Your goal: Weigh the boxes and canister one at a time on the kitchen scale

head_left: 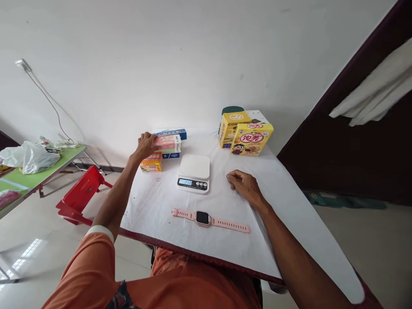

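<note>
My left hand (147,145) is closed over the near-left end of a pink box (169,142) with a pale green side, in a group of small cartons. Under and in front of that hand stands an orange and yellow box (151,162); a blue box (180,134) lies behind. My right hand (243,184) rests on the table with its fingers curled and nothing visible in them. Between the hands sits a white digital kitchen scale (195,167), its pan bare and its display lit. Nearer me, a pink smartwatch (202,218) lies stretched out flat.
Yellow snack boxes (251,140) stand at the back right, with a dark green-lidded container (232,109) behind them. The white-covered table (151,206) meets the wall. On the left are a red chair (80,193) and a green table (69,154) bearing a plastic bag (32,156).
</note>
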`<state>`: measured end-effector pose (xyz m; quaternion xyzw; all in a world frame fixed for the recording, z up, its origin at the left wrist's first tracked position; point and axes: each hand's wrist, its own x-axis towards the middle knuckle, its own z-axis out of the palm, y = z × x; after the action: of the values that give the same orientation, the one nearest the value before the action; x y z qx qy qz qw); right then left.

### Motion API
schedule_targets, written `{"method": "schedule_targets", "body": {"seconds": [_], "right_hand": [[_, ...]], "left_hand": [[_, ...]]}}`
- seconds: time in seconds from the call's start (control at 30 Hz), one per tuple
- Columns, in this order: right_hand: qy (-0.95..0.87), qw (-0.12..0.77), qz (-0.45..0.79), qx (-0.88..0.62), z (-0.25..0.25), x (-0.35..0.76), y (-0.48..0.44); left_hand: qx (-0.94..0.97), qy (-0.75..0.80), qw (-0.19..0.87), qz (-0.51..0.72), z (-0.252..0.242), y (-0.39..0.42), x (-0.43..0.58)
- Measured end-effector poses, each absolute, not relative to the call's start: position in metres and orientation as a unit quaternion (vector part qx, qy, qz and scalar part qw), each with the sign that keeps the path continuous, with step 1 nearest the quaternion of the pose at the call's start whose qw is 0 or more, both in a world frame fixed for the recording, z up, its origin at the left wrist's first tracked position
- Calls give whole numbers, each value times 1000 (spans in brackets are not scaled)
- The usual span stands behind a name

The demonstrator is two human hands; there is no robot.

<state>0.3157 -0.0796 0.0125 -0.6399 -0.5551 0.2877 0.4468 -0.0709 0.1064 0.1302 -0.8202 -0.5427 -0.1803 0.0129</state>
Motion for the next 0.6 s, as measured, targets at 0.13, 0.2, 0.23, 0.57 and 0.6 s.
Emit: {"method": "schedule_targets", "body": {"seconds": [0.13,0.2,0.23,0.57,0.6], "right_hand": [[-558,447,295,-633,15,316,-79],[-561,451,290,-631,13,317,-77],[-562,454,286,-630,12,317,-76],[-542,502,299,-604,12,315,-72],[-540,504,301,-603,12,315,-72]], "left_hand": [[-815,-550,16,-184,122,113,-72],[-815,-543,33,-200,119,113,-72],[-814,-541,42,-206,117,112,-72],[-869,-407,54,-275,128,90,25],[-883,-378,41,-277,130,89,48]]}}
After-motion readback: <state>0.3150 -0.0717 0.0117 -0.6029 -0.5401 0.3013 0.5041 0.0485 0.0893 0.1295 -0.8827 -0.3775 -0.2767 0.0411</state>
